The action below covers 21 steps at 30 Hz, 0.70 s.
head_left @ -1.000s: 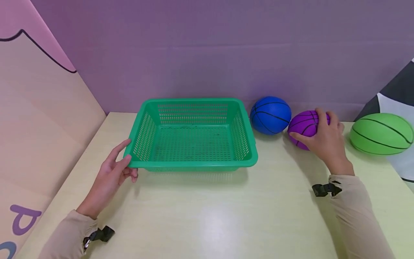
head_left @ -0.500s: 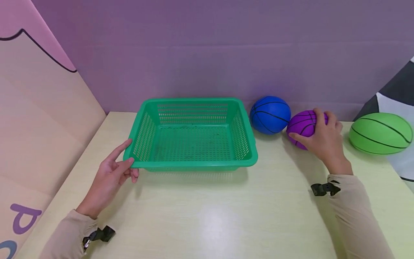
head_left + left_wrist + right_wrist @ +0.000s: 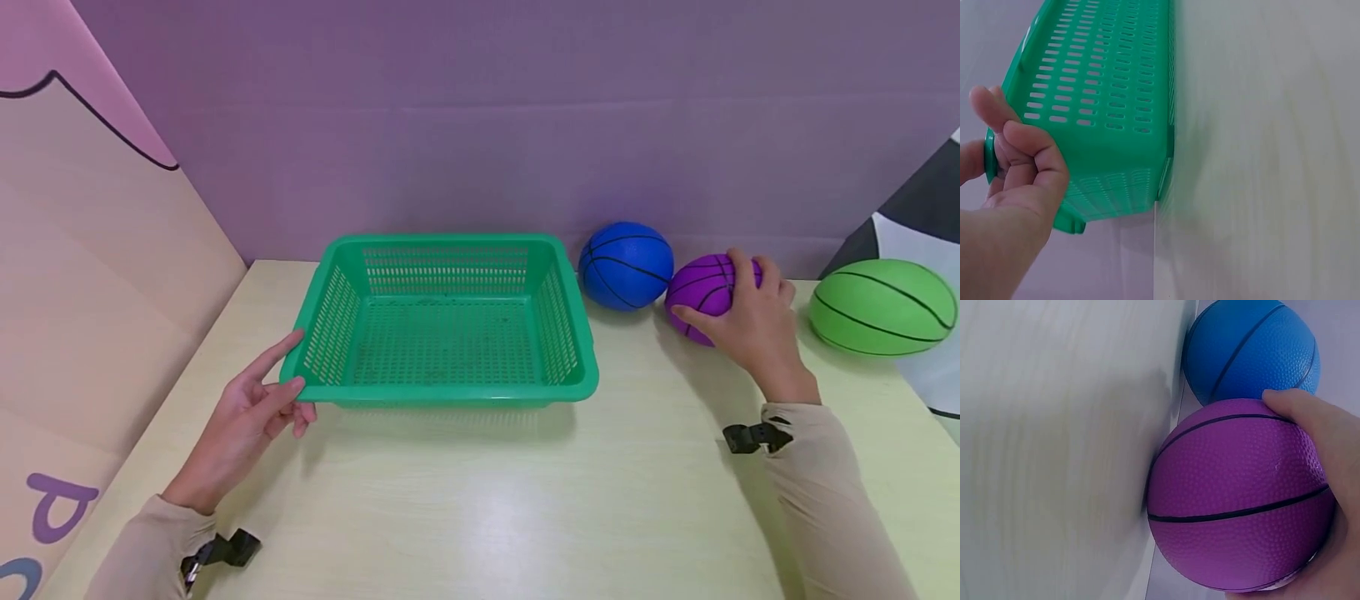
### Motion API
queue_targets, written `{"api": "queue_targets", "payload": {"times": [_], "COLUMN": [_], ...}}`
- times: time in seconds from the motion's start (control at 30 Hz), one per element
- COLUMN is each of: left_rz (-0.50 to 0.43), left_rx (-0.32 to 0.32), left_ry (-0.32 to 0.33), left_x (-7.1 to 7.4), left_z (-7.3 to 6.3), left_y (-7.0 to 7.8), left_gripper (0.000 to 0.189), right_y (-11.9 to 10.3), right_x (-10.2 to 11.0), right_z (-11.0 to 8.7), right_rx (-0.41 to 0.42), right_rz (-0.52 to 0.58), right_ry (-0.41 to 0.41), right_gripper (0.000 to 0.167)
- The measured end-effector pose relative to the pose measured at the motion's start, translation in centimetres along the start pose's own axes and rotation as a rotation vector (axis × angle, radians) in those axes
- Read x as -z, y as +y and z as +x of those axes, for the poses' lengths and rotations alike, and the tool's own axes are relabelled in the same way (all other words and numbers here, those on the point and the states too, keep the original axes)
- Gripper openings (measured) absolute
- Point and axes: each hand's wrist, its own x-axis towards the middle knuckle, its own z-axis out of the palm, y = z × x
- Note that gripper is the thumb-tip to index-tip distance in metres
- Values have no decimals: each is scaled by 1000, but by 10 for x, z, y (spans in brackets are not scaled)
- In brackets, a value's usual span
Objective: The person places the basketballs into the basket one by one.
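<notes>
A green plastic basket (image 3: 442,392) with slotted walls sits on the table, nothing inside it. My left hand (image 3: 243,417) grips its near left corner, thumb on top of the rim; in the left wrist view the curled fingers (image 3: 1029,150) reach under that rim. Over on the right, my right hand (image 3: 757,325) holds a purple ball (image 3: 701,292) with black basketball lines, its thumb and fingers spread round the top and sides. Just left of the purple ball rests a blue ball (image 3: 626,267), which shows behind it in the right wrist view.
A light green ball (image 3: 883,307) lies to the right of the right hand. A purple wall (image 3: 480,125) rises behind the table (image 3: 480,500). On the left stands a beige and pink panel (image 3: 90,275).
My left hand has drawn the basket slightly toward me in the last half second. The right hand stays on the purple ball, which has barely moved.
</notes>
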Motion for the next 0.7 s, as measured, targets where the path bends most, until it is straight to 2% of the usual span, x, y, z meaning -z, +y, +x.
{"api": "queue_targets", "payload": {"times": [0.33,0.53,0.7], "left_rz": [1,-1,32], "left_rx": [25,11,1], "left_ry": [-17,-10,8], "left_x": [7,7,8], "left_z": [-2,-3,-3], "left_y": [-3,-3,-2], "left_gripper": [58,58,58], "right_y": [-2,-9,-18], "right_x": [-1,1,7], "right_z": [4,7,7], "right_rx": [20,40,59], "right_rz": [8,27,25], "right_ry": [6,22,33], "right_gripper": [106,105,103]}}
